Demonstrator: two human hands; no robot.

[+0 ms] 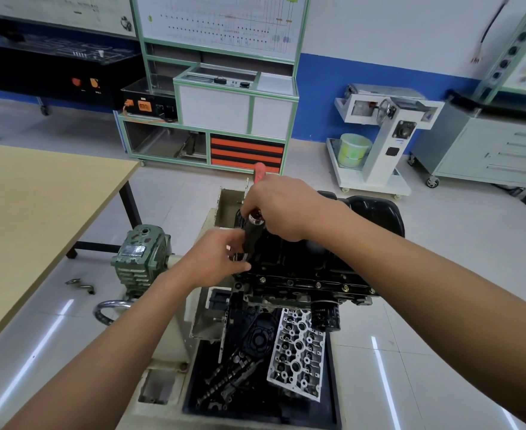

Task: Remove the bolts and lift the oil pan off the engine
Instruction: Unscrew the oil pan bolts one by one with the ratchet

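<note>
Both hands crowd the far-left end of the oil pan (376,218): the right hand (280,206) grips the top of an upright tool (252,237) and the left hand (215,259) holds its lower part, closing that corner to any other reach. The near flange with its row of bolts (317,285) lies open from above, though the oil filter (325,315) juts out just beneath it, and the cylinder head (299,352) and camshafts (224,380) fill the tray (255,411) below. Bare floor (457,290) lies right of the pan, while the green gearbox (140,256) and the bench (38,212) stand on the left.
</note>
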